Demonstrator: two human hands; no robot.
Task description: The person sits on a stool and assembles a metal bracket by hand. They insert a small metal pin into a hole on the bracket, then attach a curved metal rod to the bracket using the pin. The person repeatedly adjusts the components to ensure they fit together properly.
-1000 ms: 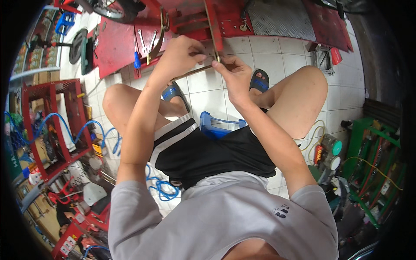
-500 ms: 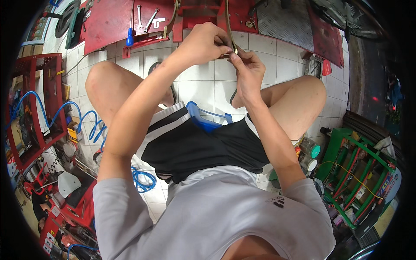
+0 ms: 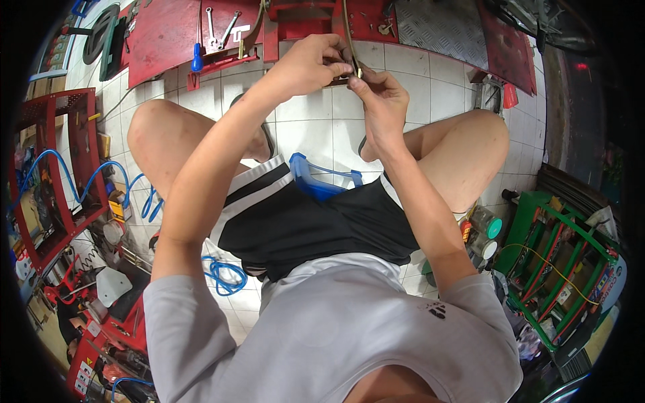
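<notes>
A thin, dull-gold strip (image 3: 350, 35), perhaps a chain, hangs down from the red bench between my hands. My right hand (image 3: 384, 97) pinches its lower end, thumb toward me, where a small brass-coloured piece shows at the fingertips. Just to the left, my left hand (image 3: 310, 64) is bent with thumb and fingertips closed together close to that end. Whatever is between the left fingertips is too small to make out. The red bench (image 3: 168, 40) stands ahead, with a blue-handled screwdriver (image 3: 197, 59) and two wrenches (image 3: 211, 27) on its left part.
A blue plastic stool (image 3: 316, 185) is under me. A red metal rack (image 3: 64, 181) and a coiled blue hose (image 3: 225, 277) lie to the left. On the right stand a green metal rack (image 3: 531, 228) and lidded jars (image 3: 485, 225). A ridged metal plate (image 3: 440, 33) covers part of the bench.
The view has shifted slightly. Both hands stay at the strip's lower end, with the left fingers a little changed in pose.
</notes>
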